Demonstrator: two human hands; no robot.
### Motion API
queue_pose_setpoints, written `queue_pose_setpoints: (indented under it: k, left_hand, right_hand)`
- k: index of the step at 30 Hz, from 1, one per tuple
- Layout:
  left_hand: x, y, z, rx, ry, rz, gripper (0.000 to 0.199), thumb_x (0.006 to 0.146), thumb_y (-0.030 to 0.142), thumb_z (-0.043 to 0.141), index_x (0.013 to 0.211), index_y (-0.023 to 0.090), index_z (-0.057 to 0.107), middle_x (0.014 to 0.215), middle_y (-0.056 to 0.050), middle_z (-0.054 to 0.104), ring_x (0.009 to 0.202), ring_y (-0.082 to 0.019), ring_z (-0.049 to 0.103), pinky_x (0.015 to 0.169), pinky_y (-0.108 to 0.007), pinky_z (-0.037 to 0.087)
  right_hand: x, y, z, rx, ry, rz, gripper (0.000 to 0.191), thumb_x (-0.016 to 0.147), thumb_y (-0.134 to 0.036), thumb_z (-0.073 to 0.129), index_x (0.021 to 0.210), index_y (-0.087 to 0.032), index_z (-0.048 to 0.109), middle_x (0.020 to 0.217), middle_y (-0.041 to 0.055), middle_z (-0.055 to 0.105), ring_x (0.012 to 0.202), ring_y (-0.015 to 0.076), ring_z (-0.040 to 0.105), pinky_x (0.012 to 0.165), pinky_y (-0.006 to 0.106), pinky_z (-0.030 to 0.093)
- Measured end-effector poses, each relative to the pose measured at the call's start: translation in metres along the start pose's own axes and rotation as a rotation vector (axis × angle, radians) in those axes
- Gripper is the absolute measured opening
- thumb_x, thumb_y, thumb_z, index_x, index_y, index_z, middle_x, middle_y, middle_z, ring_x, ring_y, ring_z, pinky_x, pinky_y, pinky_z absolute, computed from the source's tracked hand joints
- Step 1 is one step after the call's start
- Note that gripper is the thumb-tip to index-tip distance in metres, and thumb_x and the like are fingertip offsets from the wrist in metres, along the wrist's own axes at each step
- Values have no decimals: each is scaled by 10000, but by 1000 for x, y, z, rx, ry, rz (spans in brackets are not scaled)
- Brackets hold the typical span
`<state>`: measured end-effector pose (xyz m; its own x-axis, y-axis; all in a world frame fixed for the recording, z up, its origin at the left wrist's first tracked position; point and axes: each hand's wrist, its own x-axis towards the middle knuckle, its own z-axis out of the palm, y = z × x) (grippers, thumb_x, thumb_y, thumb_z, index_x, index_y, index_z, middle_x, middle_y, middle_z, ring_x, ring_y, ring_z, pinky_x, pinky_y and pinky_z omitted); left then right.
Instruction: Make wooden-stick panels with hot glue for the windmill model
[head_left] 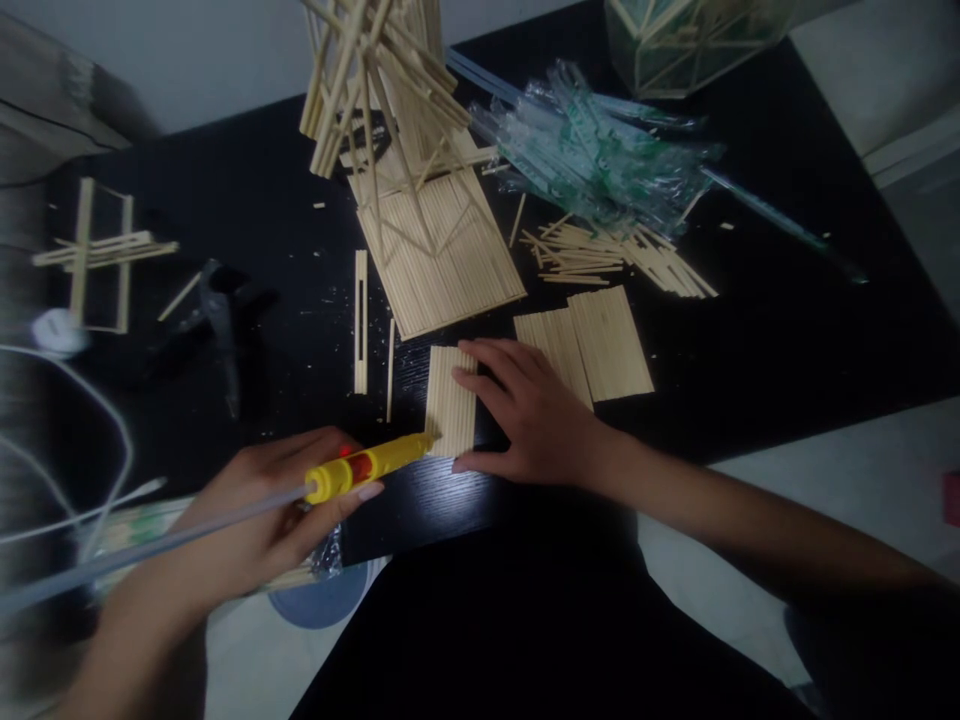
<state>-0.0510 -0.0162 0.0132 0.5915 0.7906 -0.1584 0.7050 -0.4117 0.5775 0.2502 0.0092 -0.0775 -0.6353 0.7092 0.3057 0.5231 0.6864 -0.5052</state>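
My left hand [270, 500] is closed around a yellow hot glue gun [367, 468], with a long translucent glue stick [165, 540] running out of its back. The gun's nozzle touches the lower left part of a small panel of wooden sticks [451, 400] lying flat on the table. My right hand [544, 420] holds this panel from the right, fingertips at its top edge and thumb at its bottom edge. Just beyond that hand lie two similar small panels [611, 343], side by side. A larger stick panel [442, 265] lies farther back.
A stick framework [367, 90] rises at the back of the black table [270, 180]. Plastic wrappers [592, 150] and loose sticks [645, 258] lie to the right. Left are a small stick frame [101, 250], a dark tool [220, 320] and a white cable [124, 430]. A glass container [690, 50] stands back right.
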Motion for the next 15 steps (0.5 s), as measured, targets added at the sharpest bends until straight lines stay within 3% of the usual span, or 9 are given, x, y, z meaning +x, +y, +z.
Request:
queue_pose_setpoints:
  k: [15]
  left_hand:
    - [-8,3,3,26,-15,49,243,1039,394,585,901,217,679,765,-3,665,599,-137,643,525,-245,508]
  right_hand:
    - [0,-1,-1,-2,-1,1,836,879,-700,725,1420,-85,556,1522,296,514,1437,453,465,1136,655,412]
